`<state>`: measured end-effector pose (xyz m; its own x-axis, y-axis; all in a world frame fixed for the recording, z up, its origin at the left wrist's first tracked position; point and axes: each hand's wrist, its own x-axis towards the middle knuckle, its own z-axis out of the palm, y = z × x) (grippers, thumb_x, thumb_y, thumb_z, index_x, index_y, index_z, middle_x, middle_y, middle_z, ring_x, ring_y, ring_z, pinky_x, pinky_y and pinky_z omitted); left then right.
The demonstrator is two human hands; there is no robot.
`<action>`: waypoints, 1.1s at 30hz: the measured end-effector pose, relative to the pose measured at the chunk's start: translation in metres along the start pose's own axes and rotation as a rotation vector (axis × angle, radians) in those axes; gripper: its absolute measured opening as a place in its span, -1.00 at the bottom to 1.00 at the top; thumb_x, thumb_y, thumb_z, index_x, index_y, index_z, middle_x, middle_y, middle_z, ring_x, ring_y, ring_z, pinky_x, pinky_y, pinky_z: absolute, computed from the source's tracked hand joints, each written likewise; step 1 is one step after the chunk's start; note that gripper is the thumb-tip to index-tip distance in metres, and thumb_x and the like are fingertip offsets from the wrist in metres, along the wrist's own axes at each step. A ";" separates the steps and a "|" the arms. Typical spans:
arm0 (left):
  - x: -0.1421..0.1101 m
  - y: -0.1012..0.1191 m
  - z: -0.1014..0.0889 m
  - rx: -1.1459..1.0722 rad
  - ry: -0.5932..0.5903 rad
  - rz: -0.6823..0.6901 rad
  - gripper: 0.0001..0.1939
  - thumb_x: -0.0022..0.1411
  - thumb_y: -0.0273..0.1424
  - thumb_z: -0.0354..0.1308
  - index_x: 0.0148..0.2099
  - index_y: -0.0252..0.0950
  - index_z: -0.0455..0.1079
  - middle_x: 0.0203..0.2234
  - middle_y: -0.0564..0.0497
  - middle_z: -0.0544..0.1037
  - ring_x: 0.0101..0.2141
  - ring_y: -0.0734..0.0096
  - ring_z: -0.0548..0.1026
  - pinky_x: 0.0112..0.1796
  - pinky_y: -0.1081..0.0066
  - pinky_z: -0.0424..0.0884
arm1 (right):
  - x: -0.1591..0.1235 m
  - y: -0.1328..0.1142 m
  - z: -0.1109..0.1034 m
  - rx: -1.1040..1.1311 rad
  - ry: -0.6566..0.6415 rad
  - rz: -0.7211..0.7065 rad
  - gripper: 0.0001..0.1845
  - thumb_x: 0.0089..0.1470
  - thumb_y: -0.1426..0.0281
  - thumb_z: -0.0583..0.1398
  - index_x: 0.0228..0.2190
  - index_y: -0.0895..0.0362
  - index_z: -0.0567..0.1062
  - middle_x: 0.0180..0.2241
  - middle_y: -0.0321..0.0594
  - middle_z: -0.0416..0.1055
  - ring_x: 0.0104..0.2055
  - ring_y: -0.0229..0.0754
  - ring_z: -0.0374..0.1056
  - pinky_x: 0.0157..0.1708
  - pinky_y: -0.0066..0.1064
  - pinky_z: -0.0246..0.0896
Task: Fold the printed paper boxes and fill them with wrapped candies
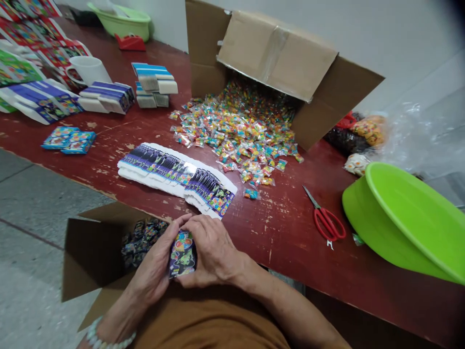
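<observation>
Between my two hands is a small printed candy box (182,254), dark with bright round candies and a green figure on its face. My left hand (156,264) closes along its left side, and my right hand (214,249) wraps its top and right side. Whether the box's top flap is open is hidden by my fingers. Just beyond my hands, a fanned row of flat purple-and-white cartons (163,169) lies on the red table (276,232). Below the table edge on the left, an open cardboard box (90,257) holds many dark wrapped packs (143,240).
A tipped cardboard carton (276,53) spills small wrapped candies (236,126) over the table. Red-handled scissors (325,218) and a green basin (399,228) are at right. Folded cartons (154,85), blue packets (69,140), a white mug (89,71) and a red tape dispenser (130,42) stand left.
</observation>
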<state>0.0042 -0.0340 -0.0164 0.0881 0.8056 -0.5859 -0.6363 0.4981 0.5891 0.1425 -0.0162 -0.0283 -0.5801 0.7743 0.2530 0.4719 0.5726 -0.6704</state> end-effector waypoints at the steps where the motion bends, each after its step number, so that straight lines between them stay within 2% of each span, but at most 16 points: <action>1: -0.001 0.000 -0.001 0.005 -0.006 0.019 -0.74 0.38 -0.32 0.13 0.06 -0.26 0.44 -0.18 -0.02 0.67 -0.28 0.34 0.65 -0.24 0.48 0.58 | -0.001 0.002 -0.004 0.030 -0.011 -0.031 -0.06 -0.29 0.08 0.40 0.10 0.13 0.24 0.11 0.06 0.32 0.13 0.11 0.26 0.08 -0.03 0.24; 3: -0.002 0.000 -0.001 0.027 -0.023 0.041 -0.77 0.41 -0.34 0.06 0.05 -0.25 0.39 -0.36 -0.02 0.67 -0.47 0.36 0.63 -0.42 0.44 0.58 | -0.002 0.010 -0.015 0.056 0.020 -0.067 0.09 -0.31 -0.02 0.43 0.17 0.14 0.17 0.21 0.12 0.21 0.25 0.11 0.16 0.18 -0.04 0.16; 5: -0.003 0.003 -0.001 0.054 -0.038 0.032 -0.77 0.45 -0.31 -0.05 0.06 -0.23 0.31 -0.51 0.00 0.62 -0.61 0.32 0.58 -0.58 0.39 0.53 | -0.002 0.024 -0.029 -0.023 0.118 -0.001 0.20 -0.28 -0.06 0.43 0.24 0.18 0.09 0.28 0.20 0.10 0.30 0.16 0.07 0.23 0.00 0.06; 7: -0.002 0.010 -0.005 0.075 -0.048 0.030 -0.74 0.47 -0.26 -0.14 0.06 -0.22 0.26 -0.54 0.00 0.59 -0.66 0.27 0.55 -0.64 0.34 0.49 | 0.000 0.041 -0.044 -0.203 0.194 0.183 0.15 -0.15 0.00 0.41 0.28 0.21 0.05 0.28 0.23 0.12 0.27 0.22 0.09 0.21 0.06 0.04; 9: 0.000 0.020 -0.015 0.093 -0.013 0.066 -0.72 0.47 -0.22 -0.18 0.03 -0.23 0.25 -0.53 0.00 0.59 -0.64 0.23 0.57 -0.61 0.28 0.50 | 0.005 0.058 -0.054 -0.423 0.202 0.377 0.06 -0.07 0.03 0.38 0.27 0.22 0.10 0.28 0.26 0.12 0.24 0.34 0.08 0.13 0.18 0.01; 10: 0.000 0.027 -0.022 0.117 0.049 0.112 -0.71 0.46 -0.21 -0.17 0.01 -0.24 0.27 -0.52 -0.01 0.60 -0.62 0.22 0.58 -0.57 0.25 0.52 | 0.007 0.064 -0.057 -0.499 0.167 0.438 -0.01 -0.04 0.02 0.36 0.26 0.22 0.14 0.28 0.26 0.14 0.22 0.37 0.09 0.09 0.19 0.02; 12: 0.003 0.042 -0.040 0.184 0.270 0.266 -0.75 0.41 -0.21 -0.09 -0.07 -0.24 0.29 -0.49 -0.01 0.60 -0.53 0.23 0.60 -0.47 0.24 0.52 | 0.010 0.072 -0.061 -0.582 0.077 0.488 -0.15 0.03 -0.01 0.29 0.20 0.19 0.24 0.24 0.22 0.22 0.17 0.35 0.12 0.02 0.14 0.05; 15: 0.008 0.067 -0.070 0.263 0.624 0.543 -0.83 0.26 -0.29 0.15 -0.14 -0.19 0.27 -0.41 0.11 0.57 -0.39 0.38 0.56 -0.42 0.43 0.37 | 0.012 0.075 -0.060 -0.591 0.022 0.496 -0.22 0.04 -0.06 0.25 0.15 0.14 0.30 0.17 0.13 0.30 0.12 0.27 0.16 -0.02 0.03 0.07; 16: 0.010 0.073 -0.078 0.281 0.692 0.588 -0.79 0.19 -0.33 0.21 -0.17 -0.19 0.26 -0.42 0.15 0.54 -0.39 0.41 0.54 -0.45 0.45 0.28 | 0.012 0.075 -0.059 -0.588 0.038 0.508 -0.19 0.02 -0.07 0.27 0.15 0.14 0.30 0.17 0.12 0.29 0.12 0.26 0.15 -0.03 0.02 0.07; 18: 0.014 0.079 -0.087 0.319 0.731 0.642 -0.73 0.09 -0.36 0.27 -0.19 -0.19 0.27 -0.39 0.17 0.51 -0.35 0.40 0.51 -0.44 0.44 0.21 | 0.011 0.074 -0.055 -0.584 0.099 0.537 -0.10 -0.05 -0.08 0.31 0.18 0.16 0.28 0.18 0.14 0.27 0.12 0.26 0.15 -0.02 0.03 0.07; 21: 0.018 0.069 -0.082 0.390 0.632 0.728 -0.63 0.02 -0.36 0.33 -0.11 -0.18 0.33 -0.26 0.10 0.52 -0.18 0.33 0.50 -0.25 0.37 0.32 | 0.010 0.072 -0.050 -0.586 0.180 0.544 -0.04 -0.09 -0.07 0.35 0.20 0.17 0.26 0.17 0.18 0.26 0.13 0.27 0.16 -0.02 0.03 0.07; 25: 0.021 0.036 -0.052 0.530 0.359 0.825 -0.46 0.02 -0.31 0.33 0.08 -0.21 0.34 -0.05 -0.04 0.53 -0.07 0.23 0.50 0.02 0.23 0.38 | 0.010 0.070 -0.050 -0.571 0.165 0.540 -0.06 -0.03 -0.03 0.33 0.23 0.19 0.23 0.16 0.18 0.27 0.15 0.24 0.16 0.02 0.01 0.07; 27: 0.022 0.023 -0.035 0.766 0.205 0.896 -0.49 0.16 -0.29 0.25 0.15 -0.23 0.32 0.02 -0.12 0.52 -0.03 0.17 0.50 0.05 0.14 0.39 | 0.012 0.071 -0.053 -0.584 0.138 0.543 -0.03 -0.05 -0.05 0.34 0.23 0.20 0.22 0.21 0.21 0.22 0.18 0.26 0.13 0.05 0.03 0.05; 29: 0.024 0.013 -0.019 1.114 0.066 1.039 -0.56 0.29 -0.32 0.12 0.19 -0.25 0.31 0.07 -0.19 0.52 0.06 0.10 0.46 0.10 0.06 0.34 | 0.013 0.072 -0.058 -0.585 0.090 0.528 -0.10 -0.05 -0.08 0.32 0.18 0.16 0.29 0.21 0.16 0.23 0.17 0.26 0.14 0.04 0.05 0.05; 31: 0.030 0.006 -0.004 1.456 -0.035 1.171 -0.58 0.36 -0.37 0.01 0.24 -0.28 0.30 0.11 -0.23 0.51 0.17 0.00 0.38 0.18 -0.08 0.20 | 0.014 0.072 -0.060 -0.579 0.071 0.522 -0.20 -0.02 -0.09 0.30 0.10 0.13 0.36 0.15 0.10 0.31 0.12 0.23 0.17 0.01 0.03 0.07; 33: 0.039 0.002 0.008 1.692 -0.080 1.223 -0.55 0.40 -0.39 -0.02 0.29 -0.31 0.27 0.15 -0.25 0.51 0.23 -0.11 0.31 0.22 -0.26 0.00 | 0.012 0.071 -0.057 -0.587 0.127 0.537 -0.23 -0.01 -0.07 0.30 0.09 0.13 0.37 0.11 0.11 0.34 0.09 0.22 0.20 -0.02 0.01 0.09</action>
<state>0.0129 0.0009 -0.0340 0.3180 0.8594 0.4004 0.7785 -0.4777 0.4071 0.2067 0.0492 -0.0325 -0.1111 0.9886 0.1014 0.9573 0.1339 -0.2563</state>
